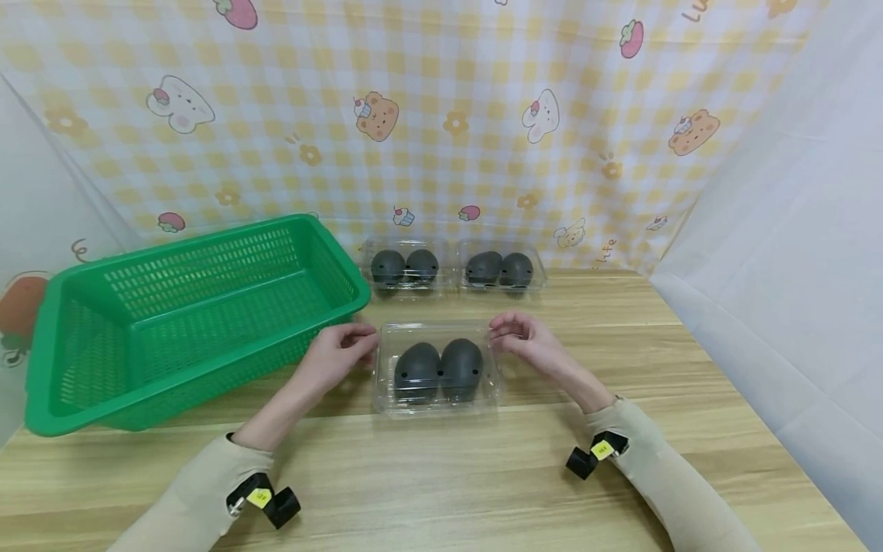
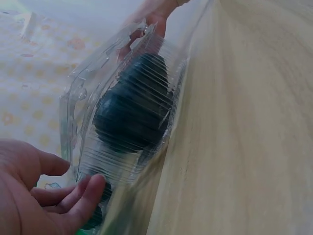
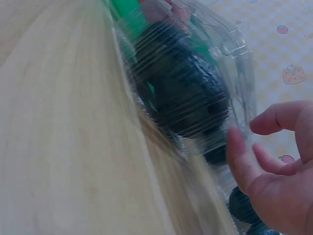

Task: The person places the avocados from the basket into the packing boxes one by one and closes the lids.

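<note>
A clear plastic clamshell box (image 1: 436,409) with two dark avocados (image 1: 461,370) inside lies on the wooden table. My left hand (image 1: 341,351) is at its left side, thumb and fingers apart and loosely bent close to the rim. At the right side is my right hand (image 1: 527,341), its fingertips right at the upper right corner. In the right wrist view, the thumb (image 3: 237,147) and index finger (image 3: 274,120) stand apart on either side of the box's edge. The left wrist view shows the left fingers (image 2: 88,200) overlapping the near end of the box.
A large green plastic basket (image 1: 207,376) stands on the left, close by my left hand. Two more clear boxes with dark avocados, one at left (image 1: 405,290) and one at right (image 1: 502,287), lie at the back by the patterned curtain (image 1: 441,169).
</note>
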